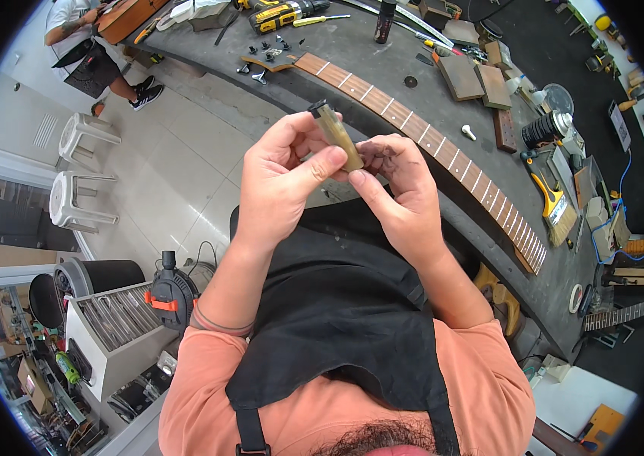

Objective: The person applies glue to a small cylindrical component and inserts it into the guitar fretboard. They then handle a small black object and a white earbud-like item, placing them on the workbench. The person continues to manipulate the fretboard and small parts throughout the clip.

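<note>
In front of my black apron, my left hand (282, 178) grips a small olive-brown, tube-like piece (339, 133) with a dark upper end, tilted upward between thumb and fingers. My right hand (398, 182) holds its lower end, thumb against it and fingers curled behind, their tips partly hidden. Beyond my hands, a long guitar neck (421, 129) with a brown fretboard lies along the dark curved workbench (253, 64), its headstock (272, 62) among small loose tuning parts.
Tools crowd the bench: a yellow drill (276, 17), brush (548, 197), spray can (542, 133) and blocks (489, 85). Another person (86, 53) stands at upper left with a guitar (120, 19). White stools (79, 201), a vacuum (171, 292) and shelving (109, 334) are at left.
</note>
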A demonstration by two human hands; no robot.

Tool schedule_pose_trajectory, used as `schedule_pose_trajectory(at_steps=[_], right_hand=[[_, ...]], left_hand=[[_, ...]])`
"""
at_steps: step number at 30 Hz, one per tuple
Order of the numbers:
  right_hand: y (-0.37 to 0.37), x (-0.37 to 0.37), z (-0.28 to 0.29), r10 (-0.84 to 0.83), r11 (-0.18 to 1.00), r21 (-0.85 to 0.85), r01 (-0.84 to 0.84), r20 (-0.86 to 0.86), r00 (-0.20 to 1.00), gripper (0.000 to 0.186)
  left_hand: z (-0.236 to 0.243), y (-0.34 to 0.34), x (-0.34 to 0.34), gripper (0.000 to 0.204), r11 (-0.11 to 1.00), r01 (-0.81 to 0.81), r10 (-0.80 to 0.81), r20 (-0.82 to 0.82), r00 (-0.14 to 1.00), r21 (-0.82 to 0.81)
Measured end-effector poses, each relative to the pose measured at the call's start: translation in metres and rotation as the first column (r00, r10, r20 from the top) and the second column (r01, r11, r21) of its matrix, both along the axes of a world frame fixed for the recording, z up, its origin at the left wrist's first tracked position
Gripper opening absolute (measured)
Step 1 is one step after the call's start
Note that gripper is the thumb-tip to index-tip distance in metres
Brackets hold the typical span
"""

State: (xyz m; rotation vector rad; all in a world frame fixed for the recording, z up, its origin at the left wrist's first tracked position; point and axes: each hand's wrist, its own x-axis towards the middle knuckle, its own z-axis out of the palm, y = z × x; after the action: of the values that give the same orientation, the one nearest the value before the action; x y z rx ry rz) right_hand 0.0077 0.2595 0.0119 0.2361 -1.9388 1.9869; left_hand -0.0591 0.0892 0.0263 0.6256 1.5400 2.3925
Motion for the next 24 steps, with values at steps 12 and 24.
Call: schedule_pose_trajectory(at_steps=[12, 24], right_hand=[[-0.01, -0.018, 0.02, -0.029, 0.993, -0.118, 0.017, -0.101, 0.994, 0.033], [-0.003, -0.048, 0.065, 0.0, 0.998, 0.067, 0.022, -0.322, 0.947, 0.035]], left_hand=[[0.028, 0.0, -0.033, 0.032, 0.998, 0.018, -0.03, -0.212, 0.977, -0.057], [0.089, -0.004, -0.048, 0.028, 0.997, -0.026, 0.001, -0.348, 0.938, -0.069]])
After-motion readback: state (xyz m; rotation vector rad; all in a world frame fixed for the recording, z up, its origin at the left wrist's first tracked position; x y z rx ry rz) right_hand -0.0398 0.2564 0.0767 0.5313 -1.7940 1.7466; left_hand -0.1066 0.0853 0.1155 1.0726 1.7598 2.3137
